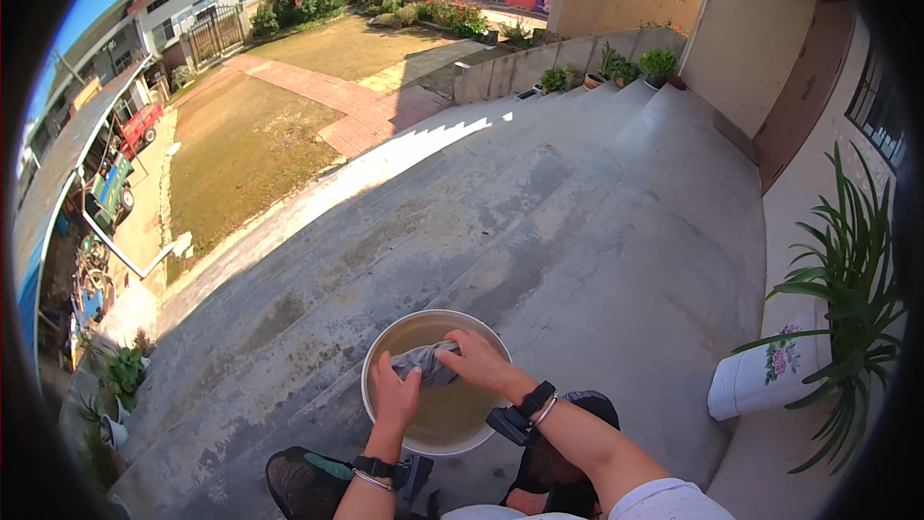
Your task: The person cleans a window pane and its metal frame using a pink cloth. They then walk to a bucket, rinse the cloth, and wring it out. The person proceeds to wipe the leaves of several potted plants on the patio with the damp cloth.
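A round basin (498, 336) with a pale rim stands on the concrete just ahead of my feet, holding murky brownish water (455, 415). Across it, a bunched grey cloth (426, 361) is stretched between both hands. My left hand (397, 388) grips the cloth's left end near the basin's left wall. At the other end, my right hand (480, 361) has its fingers around the twisted fabric. Both wrists carry a black strapped device and a metal bangle. Whether the cloth's underside touches the water is hard to tell.
My dark shoes (307, 480) flank the basin's near side. Concrete steps (346, 260) descend leftward to a sunlit yard (245, 152). A white flowered pot (769, 368) with a long-leaved plant (844, 282) stands at right by the wall. A brown door (805, 87) lies beyond.
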Demonstrator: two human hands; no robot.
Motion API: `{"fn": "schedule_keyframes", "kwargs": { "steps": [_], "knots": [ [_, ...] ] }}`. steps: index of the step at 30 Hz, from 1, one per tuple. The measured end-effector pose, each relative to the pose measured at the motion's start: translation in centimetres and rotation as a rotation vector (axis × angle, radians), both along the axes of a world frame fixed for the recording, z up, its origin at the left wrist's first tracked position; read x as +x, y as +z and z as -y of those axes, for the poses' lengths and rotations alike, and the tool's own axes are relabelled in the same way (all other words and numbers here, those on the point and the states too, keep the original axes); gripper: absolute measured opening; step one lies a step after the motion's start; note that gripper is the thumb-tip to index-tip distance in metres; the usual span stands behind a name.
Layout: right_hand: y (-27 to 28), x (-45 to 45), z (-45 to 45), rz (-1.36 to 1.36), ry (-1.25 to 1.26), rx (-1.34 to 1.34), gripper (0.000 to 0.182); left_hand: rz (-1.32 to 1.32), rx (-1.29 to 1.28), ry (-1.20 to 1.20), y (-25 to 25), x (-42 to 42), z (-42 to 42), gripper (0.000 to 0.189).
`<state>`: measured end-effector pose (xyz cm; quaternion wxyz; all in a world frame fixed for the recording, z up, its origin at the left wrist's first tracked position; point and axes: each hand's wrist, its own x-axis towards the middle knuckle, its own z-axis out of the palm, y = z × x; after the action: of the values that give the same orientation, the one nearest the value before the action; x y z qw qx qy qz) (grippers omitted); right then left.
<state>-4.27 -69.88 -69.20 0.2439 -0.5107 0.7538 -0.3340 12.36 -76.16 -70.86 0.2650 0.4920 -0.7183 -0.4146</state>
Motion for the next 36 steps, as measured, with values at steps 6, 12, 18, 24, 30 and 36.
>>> {"fn": "schedule_keyframes", "kwargs": {
  "steps": [6, 12, 18, 24, 30, 36],
  "knots": [
    [-2.6, 2.5, -0.5, -0.504, 0.412, 0.291, 0.036, 0.200, 0.106, -0.139, -2.8, -1.0, -0.9, 0.065],
    [-2.0, 1.1, 0.8, -0.489, 0.348, 0.207, 0.028, -0.171, 0.458, -0.095, -4.6, -0.2, -0.6, 0.062],
    [4.1, 2.2, 1.2, 0.577, 0.234, -0.003, 0.025, -0.579, 1.191, 0.198, 1.3, -0.3, -0.5, 0.066],
    [6.1, 2.9, 0.2, 0.906, 0.008, -0.113, 0.043, -1.003, 1.124, 0.013, 1.2, -1.0, 0.1, 0.048],
    [2.3, 3.9, 0.3, 0.225, -0.003, -0.280, 0.044, -0.947, 0.823, 0.209, -1.4, -1.9, -0.1, 0.033],
    [1.1, 4.6, 0.3, 0.399, -0.096, -0.158, 0.034, -0.842, 0.717, 0.233, 0.6, -3.1, -1.9, 0.026]
  ]
}}
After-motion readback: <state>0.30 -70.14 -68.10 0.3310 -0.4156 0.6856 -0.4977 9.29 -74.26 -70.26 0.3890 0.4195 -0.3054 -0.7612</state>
